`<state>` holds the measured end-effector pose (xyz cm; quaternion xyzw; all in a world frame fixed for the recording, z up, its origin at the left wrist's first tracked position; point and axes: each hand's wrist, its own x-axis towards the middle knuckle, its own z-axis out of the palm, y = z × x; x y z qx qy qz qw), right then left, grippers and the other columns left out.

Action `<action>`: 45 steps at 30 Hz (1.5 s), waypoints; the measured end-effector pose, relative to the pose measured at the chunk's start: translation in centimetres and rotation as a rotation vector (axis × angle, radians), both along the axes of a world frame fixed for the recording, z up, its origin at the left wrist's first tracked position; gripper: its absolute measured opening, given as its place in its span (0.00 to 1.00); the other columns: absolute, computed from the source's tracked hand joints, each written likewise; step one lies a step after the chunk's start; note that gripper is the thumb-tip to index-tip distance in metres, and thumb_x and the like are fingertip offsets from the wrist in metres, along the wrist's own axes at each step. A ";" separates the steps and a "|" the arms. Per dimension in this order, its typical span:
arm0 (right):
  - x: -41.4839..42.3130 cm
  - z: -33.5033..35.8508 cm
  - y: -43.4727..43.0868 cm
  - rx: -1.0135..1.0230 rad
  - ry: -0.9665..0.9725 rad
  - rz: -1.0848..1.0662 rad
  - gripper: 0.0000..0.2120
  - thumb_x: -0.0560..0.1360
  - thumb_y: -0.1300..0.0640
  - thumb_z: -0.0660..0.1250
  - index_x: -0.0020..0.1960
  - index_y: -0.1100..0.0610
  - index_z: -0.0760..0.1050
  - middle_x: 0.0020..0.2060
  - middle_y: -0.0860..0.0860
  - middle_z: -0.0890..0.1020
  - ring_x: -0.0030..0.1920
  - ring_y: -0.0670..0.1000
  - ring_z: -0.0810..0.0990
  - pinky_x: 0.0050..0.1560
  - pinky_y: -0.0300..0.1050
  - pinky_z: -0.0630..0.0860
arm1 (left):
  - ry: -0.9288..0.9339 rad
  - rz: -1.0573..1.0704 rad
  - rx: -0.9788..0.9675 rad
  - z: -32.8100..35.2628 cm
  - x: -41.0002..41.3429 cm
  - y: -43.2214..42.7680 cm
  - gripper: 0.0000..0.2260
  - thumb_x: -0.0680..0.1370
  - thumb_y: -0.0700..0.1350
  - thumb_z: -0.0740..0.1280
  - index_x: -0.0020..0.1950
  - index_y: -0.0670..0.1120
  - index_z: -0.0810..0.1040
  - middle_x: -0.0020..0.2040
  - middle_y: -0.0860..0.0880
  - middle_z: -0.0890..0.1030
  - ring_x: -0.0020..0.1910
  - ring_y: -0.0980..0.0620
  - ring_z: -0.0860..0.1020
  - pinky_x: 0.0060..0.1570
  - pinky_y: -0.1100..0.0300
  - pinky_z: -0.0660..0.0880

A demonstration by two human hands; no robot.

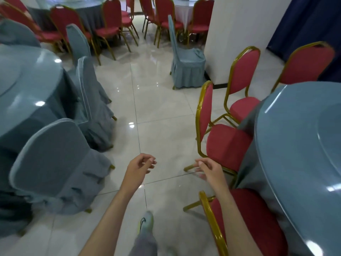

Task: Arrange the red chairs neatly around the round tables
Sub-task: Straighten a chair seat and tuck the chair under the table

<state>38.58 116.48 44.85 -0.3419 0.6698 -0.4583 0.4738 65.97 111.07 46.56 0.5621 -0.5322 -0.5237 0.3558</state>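
Head view: red chair [227, 145] right, covered chair [51, 154] left

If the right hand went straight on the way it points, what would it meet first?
Probably the gold-framed back of the red padded chair just ahead of the right hand; depth is unclear, so it could pass its left edge.

The person's arms show bare from the bottom edge up to the left hand [139, 169] and right hand [211, 171]. One leg is in view, in a loose grey trouser leg [145, 243], soft fabric w/ light folds. At its end is a pale mint-white sneaker [146, 221] w/ yellow-green trim along the sole edge & a thin dark curved mark on the side, poss. a logo (blurred).
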 end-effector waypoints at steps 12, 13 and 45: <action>-1.2 -0.9 -21.1 0.035 0.029 -0.098 0.08 0.82 0.61 0.65 0.54 0.55 0.83 0.43 0.54 0.88 0.44 0.54 0.85 0.48 0.51 0.80 | 0.012 -0.167 0.071 -1.0 -1.5 -24.0 0.05 0.82 0.43 0.67 0.51 0.49 0.82 0.47 0.50 0.87 0.47 0.50 0.84 0.49 0.53 0.80; -1.5 -0.7 -22.6 0.024 0.031 -0.119 0.08 0.82 0.61 0.65 0.54 0.55 0.83 0.43 0.54 0.88 0.44 0.54 0.85 0.48 0.50 0.80 | 0.014 -0.185 0.067 -0.9 -2.0 -25.7 0.05 0.82 0.43 0.67 0.50 0.48 0.82 0.47 0.50 0.87 0.47 0.49 0.84 0.50 0.52 0.80; -24.0 -3.2 -49.2 0.041 0.068 -0.631 0.09 0.82 0.62 0.66 0.53 0.54 0.83 0.45 0.52 0.88 0.44 0.51 0.86 0.43 0.43 0.79 | -0.108 -0.949 -0.006 -0.8 -38.4 -64.0 0.06 0.82 0.46 0.66 0.48 0.53 0.81 0.45 0.54 0.85 0.45 0.55 0.84 0.46 0.60 0.80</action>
